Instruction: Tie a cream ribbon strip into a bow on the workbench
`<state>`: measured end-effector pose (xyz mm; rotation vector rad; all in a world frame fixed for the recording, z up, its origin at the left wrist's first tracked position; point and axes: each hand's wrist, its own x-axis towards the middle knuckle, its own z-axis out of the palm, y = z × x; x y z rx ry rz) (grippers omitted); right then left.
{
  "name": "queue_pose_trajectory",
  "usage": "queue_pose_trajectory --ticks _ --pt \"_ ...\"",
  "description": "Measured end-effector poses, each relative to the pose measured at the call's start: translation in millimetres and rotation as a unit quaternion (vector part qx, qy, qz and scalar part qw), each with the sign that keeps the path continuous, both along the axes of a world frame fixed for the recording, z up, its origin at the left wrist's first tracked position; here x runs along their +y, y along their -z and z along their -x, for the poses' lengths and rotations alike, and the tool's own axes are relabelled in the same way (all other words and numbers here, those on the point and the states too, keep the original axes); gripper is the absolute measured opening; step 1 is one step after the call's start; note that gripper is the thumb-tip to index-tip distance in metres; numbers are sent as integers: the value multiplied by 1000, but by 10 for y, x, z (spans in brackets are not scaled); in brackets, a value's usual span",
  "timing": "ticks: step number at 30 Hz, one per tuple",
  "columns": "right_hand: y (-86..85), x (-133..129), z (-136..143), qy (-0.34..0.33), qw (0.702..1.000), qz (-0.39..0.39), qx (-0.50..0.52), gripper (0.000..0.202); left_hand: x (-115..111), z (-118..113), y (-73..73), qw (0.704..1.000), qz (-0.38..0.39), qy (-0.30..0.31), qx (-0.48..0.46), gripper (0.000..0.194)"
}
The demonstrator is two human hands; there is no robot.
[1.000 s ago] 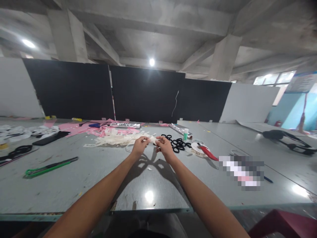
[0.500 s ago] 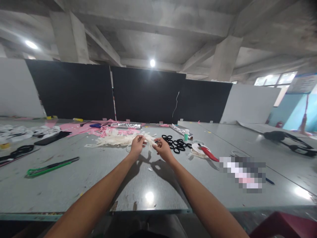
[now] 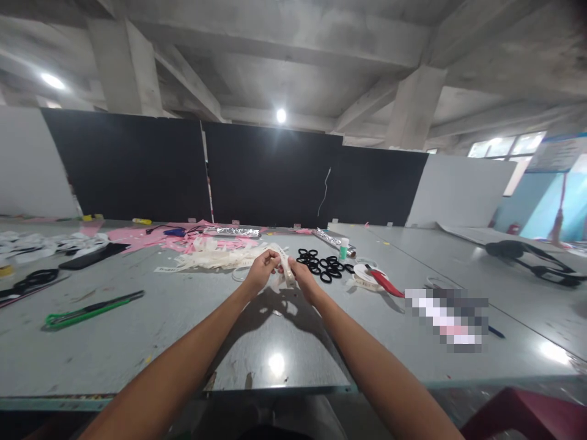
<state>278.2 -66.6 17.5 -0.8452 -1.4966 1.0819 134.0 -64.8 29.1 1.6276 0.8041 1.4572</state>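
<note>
Over the middle of the table, my left hand (image 3: 263,270) and my right hand (image 3: 303,275) are close together, both with fingers closed on a cream ribbon (image 3: 288,275) with faint print. The ribbon runs between the fingers and its lower end hangs down. Behind my left hand lies a heap of cream ribbon strips (image 3: 208,256). Just to the right of my right hand several black elastic rings (image 3: 326,266) are scattered. Whether a ring is also in my fingers, I cannot tell.
A ribbon roll (image 3: 367,276) and a red-handled tool (image 3: 387,283) lie to the right, with a glue stick (image 3: 343,249) behind. A green utility knife (image 3: 94,310) and black scissors (image 3: 34,282) are on the left. Pink scraps (image 3: 142,239) lie along the back.
The ribbon has turned from lying across between my hands to hanging down more upright, with its printed face showing. My right hand has shifted slightly right and rotated.
</note>
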Motion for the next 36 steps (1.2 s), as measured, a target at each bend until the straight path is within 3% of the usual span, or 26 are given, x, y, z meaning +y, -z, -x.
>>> queue_pose_trajectory --ticks 4,10,14,20,26,36 --pt "-10 25 -1 50 996 -72 13 32 -30 -21 -7 1000 -9 -2 18 21" --pt "-12 25 18 113 992 -49 28 25 36 -36 62 1000 13 -11 7 24" --pt "-12 15 40 164 982 -86 27 25 79 -34 96 999 16 -35 0 24" --pt "-2 -8 42 58 998 -4 1 36 27 -33 73 999 -15 -41 19 20" --pt "-13 -43 43 -21 1000 10 -1 40 -1 -9 74 992 -87 -48 74 14" --pt "-9 30 21 26 1000 -4 -12 50 70 -9 80 996 -25 -80 -19 18"
